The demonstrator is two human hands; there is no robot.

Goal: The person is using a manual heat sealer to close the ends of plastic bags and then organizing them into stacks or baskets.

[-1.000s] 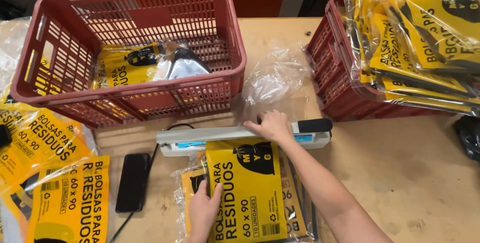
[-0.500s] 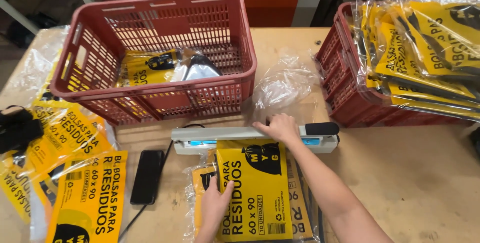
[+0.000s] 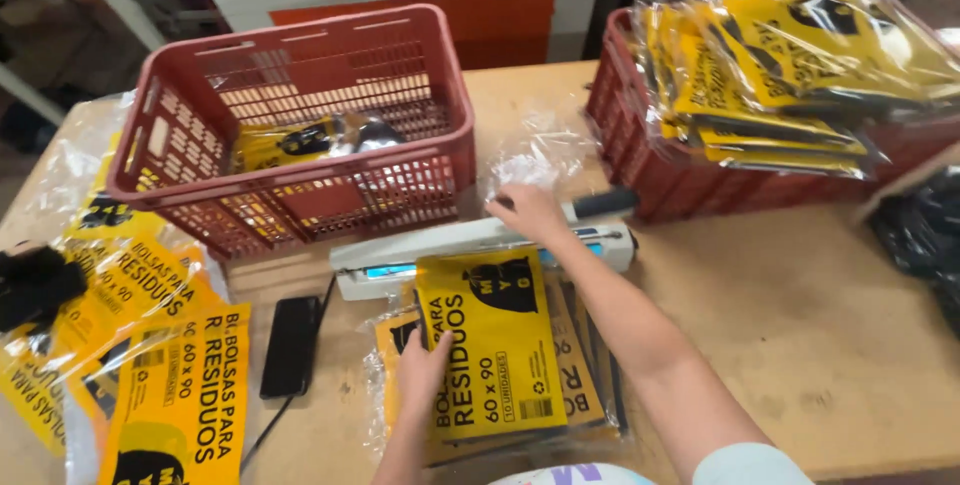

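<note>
- We see our right hand (image 3: 528, 211) stretched forward, palm down, fingers slightly curled and pressing flat, the knuckles facing the camera.
- Our right forearm runs bare from the lower right of the view up and leftwards to that hand, nearly straight at the wrist; a pale sleeve edge shows at the bottom.
- Our left hand (image 3: 424, 373) sits much closer to our body, palm down, fingers spread and laid flat, thumb pointing towards the right.
- Our left wrist and a short piece of forearm rise from the bottom edge, almost upright in the view.
- The two hands are well apart, the right ahead of the left; neither is closed into a fist.
</note>
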